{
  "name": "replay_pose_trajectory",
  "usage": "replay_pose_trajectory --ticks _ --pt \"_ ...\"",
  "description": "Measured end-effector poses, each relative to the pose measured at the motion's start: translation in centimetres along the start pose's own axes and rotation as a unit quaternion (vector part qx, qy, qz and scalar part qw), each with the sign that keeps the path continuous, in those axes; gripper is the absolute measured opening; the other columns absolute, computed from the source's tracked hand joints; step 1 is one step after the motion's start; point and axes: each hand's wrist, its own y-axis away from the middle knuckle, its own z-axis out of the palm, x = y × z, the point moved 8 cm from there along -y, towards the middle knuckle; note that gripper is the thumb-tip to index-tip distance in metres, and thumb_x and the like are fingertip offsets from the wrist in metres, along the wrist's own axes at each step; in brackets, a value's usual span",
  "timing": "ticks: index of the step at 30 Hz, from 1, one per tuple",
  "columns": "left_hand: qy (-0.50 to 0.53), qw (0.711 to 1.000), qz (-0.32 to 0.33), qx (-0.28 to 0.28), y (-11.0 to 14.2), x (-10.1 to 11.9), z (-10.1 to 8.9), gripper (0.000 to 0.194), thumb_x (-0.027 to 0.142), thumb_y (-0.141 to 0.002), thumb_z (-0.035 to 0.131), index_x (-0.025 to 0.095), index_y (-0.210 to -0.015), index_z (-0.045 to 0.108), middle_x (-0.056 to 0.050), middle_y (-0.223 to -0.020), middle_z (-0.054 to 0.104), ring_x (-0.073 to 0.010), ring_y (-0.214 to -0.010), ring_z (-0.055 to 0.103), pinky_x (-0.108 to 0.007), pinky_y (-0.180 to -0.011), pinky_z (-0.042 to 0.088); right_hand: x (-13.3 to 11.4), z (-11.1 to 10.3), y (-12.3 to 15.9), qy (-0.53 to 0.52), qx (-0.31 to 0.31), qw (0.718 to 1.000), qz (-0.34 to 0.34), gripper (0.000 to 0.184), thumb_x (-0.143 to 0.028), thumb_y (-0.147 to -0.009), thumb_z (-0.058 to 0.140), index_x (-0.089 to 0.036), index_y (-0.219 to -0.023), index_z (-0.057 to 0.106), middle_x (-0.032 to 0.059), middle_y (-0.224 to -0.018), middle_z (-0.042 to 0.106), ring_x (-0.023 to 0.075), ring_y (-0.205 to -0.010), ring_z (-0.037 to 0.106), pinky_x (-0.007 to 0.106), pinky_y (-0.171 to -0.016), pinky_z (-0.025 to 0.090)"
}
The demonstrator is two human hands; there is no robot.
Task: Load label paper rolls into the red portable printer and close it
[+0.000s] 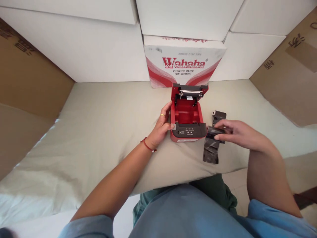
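A small red and black printer [189, 130] sits on the cloth, its lid [189, 91] raised and its red inner bay bare. My left hand [162, 127] grips its left side, the thumb on a grey tab at the front corner. Close to the printer's right side, my right hand [231, 132] pinches a dark roll of ribbon [213, 131] between thumb and fingers. A loose, wrinkled black strip [211, 151] trails from it towards me. Just behind lies a second dark roll [219, 115] with a pale core end; whether the two rolls are joined is partly hidden by my fingers.
Behind the printer stands a white and red Wahaha water box [184, 62] against white boxes [104, 49]. Brown cardboard boxes flank the surface on the left [29, 72] and right [292, 69]. A pale green cloth [106, 122] covers the surface up to its front edge near my body.
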Motion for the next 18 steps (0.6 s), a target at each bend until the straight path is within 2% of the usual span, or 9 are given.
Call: replay_pose_trajectory --ticks 2,3,5,7,9,13,18 --pt "-0.003 1.0 -0.002 0.0 0.1 0.1 -0.1 0.106 0.068 -0.081 0.093 0.046 -0.172 0.043 -0.002 -0.189 0.042 -0.0369 -0.176 0.039 -0.057 -0.146 0.034 2.1 1.2 -0.9 0.006 -0.008 1.0 0.009 0.063 -0.08 -0.084 0.082 -0.024 -0.114 0.084 -0.0026 -0.069 0.067 0.0183 -0.06 0.058 0.033 -0.057 0.046" --pt "-0.007 1.0 -0.003 -0.001 0.1 0.2 -0.2 0.106 0.068 -0.082 0.092 0.046 -0.173 0.043 -0.002 -0.19 0.041 -0.0368 -0.176 0.039 -0.057 -0.146 0.035 3.0 1.1 -1.4 0.01 0.021 1.0 0.01 0.062 -0.077 -0.087 0.08 -0.024 -0.119 0.085 -0.0006 -0.074 0.072 0.0197 -0.063 0.061 0.034 -0.06 0.048" --pt "-0.018 1.0 -0.003 -0.004 0.2 0.4 -0.2 0.105 0.069 -0.083 0.092 0.046 -0.173 0.042 -0.003 -0.191 0.038 -0.037 -0.175 0.041 -0.057 -0.144 0.039 4.5 -0.7 -2.4 0.034 0.137 0.99 0.015 0.054 -0.069 -0.095 0.073 -0.025 -0.122 0.087 0.0055 -0.09 0.083 0.0237 -0.074 0.07 0.038 -0.07 0.056" --pt "-0.028 1.0 -0.001 -0.006 0.3 0.6 -0.2 0.105 0.07 -0.084 0.091 0.045 -0.174 0.042 -0.004 -0.192 0.038 -0.0377 -0.175 0.042 -0.057 -0.143 0.041 5.8 -3.1 -3.1 0.092 0.253 0.962 0.034 0.044 -0.056 -0.104 0.063 -0.024 -0.123 0.088 0.0117 -0.111 0.089 0.0277 -0.087 0.076 0.044 -0.087 0.062" --pt "-0.034 0.999 0.001 -0.002 0.2 0.8 -0.3 0.105 0.07 -0.084 0.091 0.044 -0.174 0.044 -0.005 -0.191 0.04 -0.0381 -0.176 0.041 -0.058 -0.143 0.042 7.1 -4.7 -4.1 0.158 0.295 0.94 0.061 0.042 -0.042 -0.103 0.06 -0.021 -0.126 0.089 0.016 -0.127 0.088 0.0306 -0.096 0.078 0.048 -0.099 0.061" --pt "-0.033 0.999 -0.004 0.002 0.2 0.9 -0.2 0.105 0.07 -0.083 0.091 0.043 -0.173 0.045 -0.006 -0.189 0.043 -0.0385 -0.176 0.041 -0.058 -0.143 0.041 8.9 -4.5 -6.3 0.198 0.236 0.948 0.08 0.042 -0.037 -0.101 0.064 -0.019 -0.128 0.089 0.0181 -0.131 0.087 0.0333 -0.106 0.08 0.048 -0.1 0.06" --pt "-0.019 1.0 -0.012 0.0 0.2 0.5 -0.2 0.106 0.069 -0.082 0.091 0.045 -0.173 0.044 -0.004 -0.192 0.037 -0.0382 -0.172 0.046 -0.056 -0.139 0.045 8.4 -3.0 -5.9 0.211 0.192 0.956 0.071 0.045 -0.03 -0.095 0.07 -0.018 -0.135 0.087 0.018 -0.128 0.087 0.0313 -0.096 0.079 0.047 -0.096 0.062"
